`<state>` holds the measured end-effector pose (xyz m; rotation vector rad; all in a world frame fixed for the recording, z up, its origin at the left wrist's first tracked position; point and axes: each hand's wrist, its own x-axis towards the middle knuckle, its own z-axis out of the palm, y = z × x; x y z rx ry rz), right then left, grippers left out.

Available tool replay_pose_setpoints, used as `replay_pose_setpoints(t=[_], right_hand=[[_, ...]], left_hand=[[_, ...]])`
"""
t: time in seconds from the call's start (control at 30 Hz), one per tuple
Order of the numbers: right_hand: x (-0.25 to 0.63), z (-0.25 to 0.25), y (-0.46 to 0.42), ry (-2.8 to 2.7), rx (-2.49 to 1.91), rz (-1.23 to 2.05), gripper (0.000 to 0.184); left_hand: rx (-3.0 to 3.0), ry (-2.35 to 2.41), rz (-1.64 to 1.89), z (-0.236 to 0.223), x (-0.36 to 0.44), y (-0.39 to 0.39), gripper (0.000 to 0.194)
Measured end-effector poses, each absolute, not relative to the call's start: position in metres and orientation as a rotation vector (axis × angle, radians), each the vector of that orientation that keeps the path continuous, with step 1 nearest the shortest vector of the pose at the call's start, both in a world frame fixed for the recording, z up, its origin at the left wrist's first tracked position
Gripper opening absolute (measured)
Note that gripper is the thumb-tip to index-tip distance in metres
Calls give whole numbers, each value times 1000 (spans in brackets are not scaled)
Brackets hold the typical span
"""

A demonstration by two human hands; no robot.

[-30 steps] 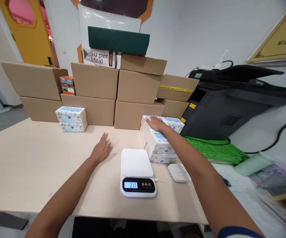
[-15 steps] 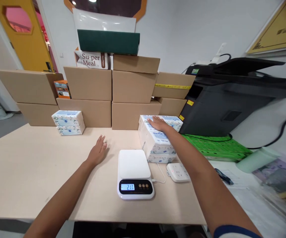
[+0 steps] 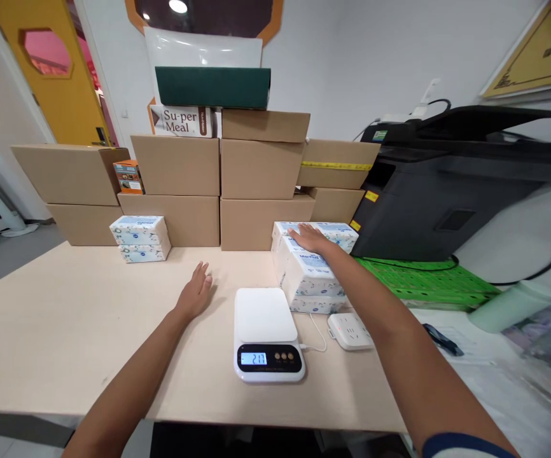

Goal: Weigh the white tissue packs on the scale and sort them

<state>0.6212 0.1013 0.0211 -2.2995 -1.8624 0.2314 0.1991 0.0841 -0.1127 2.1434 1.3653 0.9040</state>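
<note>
My right hand (image 3: 310,238) lies flat, fingers apart, on top of a stack of white tissue packs (image 3: 314,284) with blue print. My left hand (image 3: 196,294) rests on its side at the table, fingers stretched out, holding nothing. Between and in front of the hands sits a white digital scale (image 3: 266,318) with a bare platform; its lit display seems to read 2.17. Two more tissue packs (image 3: 142,230), one on the other, stand beyond my left hand against the cartons.
Cardboard cartons (image 3: 175,166) are piled along the back of the table (image 3: 41,331). A power strip (image 3: 350,331) lies right of the scale, whose white cable (image 3: 322,343) curves between them. A black printer (image 3: 428,203) stands at right above a green crate (image 3: 423,283).
The view has shifted a little, so everything appears slightly further right. Both hands stay in the same places relative to the packs and the scale.
</note>
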Motion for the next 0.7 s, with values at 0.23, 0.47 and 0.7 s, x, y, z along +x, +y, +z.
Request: replay_pose_setpoints(t=[0.23,0.47,0.7], right_hand=[[610,38,115,-1907,-2272,219,100],[598,21,127,-1865,-2265,181,94],[601,11,128,-1841,-2269,146,96]], left_hand=[[2133,1356,938,-111,201,84,90],[2068,1407,936,-109,201,78,89],[2058,1451,908,-107,203,78,92]])
